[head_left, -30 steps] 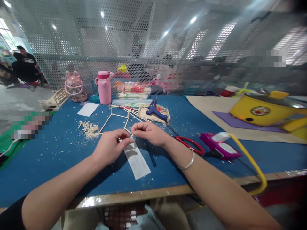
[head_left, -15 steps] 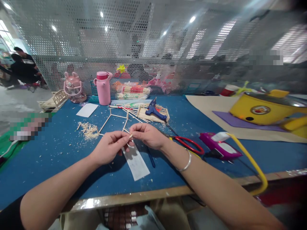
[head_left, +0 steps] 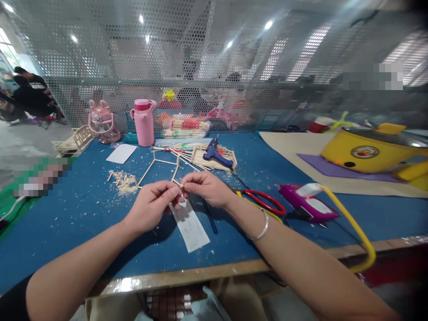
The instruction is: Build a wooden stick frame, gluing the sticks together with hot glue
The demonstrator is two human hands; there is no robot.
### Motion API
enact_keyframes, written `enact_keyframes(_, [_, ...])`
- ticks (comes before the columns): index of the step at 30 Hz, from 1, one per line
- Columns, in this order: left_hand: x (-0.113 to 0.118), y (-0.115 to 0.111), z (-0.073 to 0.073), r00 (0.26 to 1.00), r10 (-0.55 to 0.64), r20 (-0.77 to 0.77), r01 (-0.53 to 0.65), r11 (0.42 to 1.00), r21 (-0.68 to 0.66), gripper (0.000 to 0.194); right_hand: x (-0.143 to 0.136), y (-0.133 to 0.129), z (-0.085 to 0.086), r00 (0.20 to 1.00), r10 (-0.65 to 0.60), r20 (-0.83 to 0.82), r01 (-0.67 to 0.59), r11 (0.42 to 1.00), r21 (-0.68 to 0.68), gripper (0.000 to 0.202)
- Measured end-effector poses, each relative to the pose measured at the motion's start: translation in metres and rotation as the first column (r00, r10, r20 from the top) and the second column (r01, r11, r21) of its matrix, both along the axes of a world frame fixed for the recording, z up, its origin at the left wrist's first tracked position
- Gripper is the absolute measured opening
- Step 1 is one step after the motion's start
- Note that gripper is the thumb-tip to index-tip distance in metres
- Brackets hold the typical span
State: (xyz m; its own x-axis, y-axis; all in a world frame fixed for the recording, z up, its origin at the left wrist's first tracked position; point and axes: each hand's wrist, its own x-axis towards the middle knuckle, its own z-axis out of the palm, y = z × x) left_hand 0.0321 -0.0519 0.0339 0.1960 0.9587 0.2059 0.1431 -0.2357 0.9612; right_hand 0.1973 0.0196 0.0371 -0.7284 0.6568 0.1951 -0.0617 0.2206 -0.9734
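Observation:
My left hand [head_left: 152, 205] and my right hand [head_left: 207, 189] meet over the blue table, fingertips pinched together around a short wooden stick [head_left: 182, 186]. Only a small bit of it shows between the fingers. Just beyond them lies a frame of thin wooden sticks [head_left: 147, 173], partly hidden by my hands. Below my fingers is a white paper strip [head_left: 192, 229]. A dark blue slim tool [head_left: 210, 218] rests at its right. Left of the frame sits a pile of wood scraps [head_left: 123, 183].
A blue glue gun [head_left: 214, 154] lies on a wooden stick piece [head_left: 199, 157]. Red-handled scissors [head_left: 264, 200] and a purple device [head_left: 309, 205] with a yellow cable are at right. Behind stand a pink bottle [head_left: 143, 125], a clear pink jug [head_left: 102, 122] and a yellow pot [head_left: 364, 149].
My fingers have shifted slightly around the small stick, which shows less between them now. Both hands stay in nearly the same place; the camera view has moved a little.

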Motion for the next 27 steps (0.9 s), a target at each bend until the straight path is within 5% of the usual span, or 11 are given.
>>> enact_keyframes(5, [0.0,-0.001,-0.002,0.946,0.129,-0.299,-0.097,0.988,0.119,0.041,-0.002,0.001,-0.003,0.999,-0.016,-0.042,0.014,0.998,-0.061,0.031])
enact_keyframes(10, [0.0,0.002,-0.006,0.955,0.266,-0.128,-0.23,0.943,0.241,0.021,-0.005,-0.003,-0.002,1.0,-0.005,0.006,0.005,0.998,-0.07,0.029])
enact_keyframes(15, [-0.001,0.006,-0.008,0.98,0.195,0.024,-0.197,0.967,0.16,0.027,-0.008,-0.005,-0.004,0.999,0.04,-0.037,-0.044,0.992,-0.122,0.028])
enact_keyframes(22, [0.002,0.01,-0.004,0.979,0.191,0.071,-0.201,0.964,0.171,0.018,-0.015,-0.009,-0.004,0.997,-0.059,-0.041,0.056,0.997,-0.059,0.026])
enact_keyframes(27, [-0.029,0.027,0.006,0.942,0.334,0.032,-0.335,0.94,0.064,0.024,-0.012,0.002,-0.003,0.968,-0.249,-0.018,0.249,0.962,0.115,0.026])
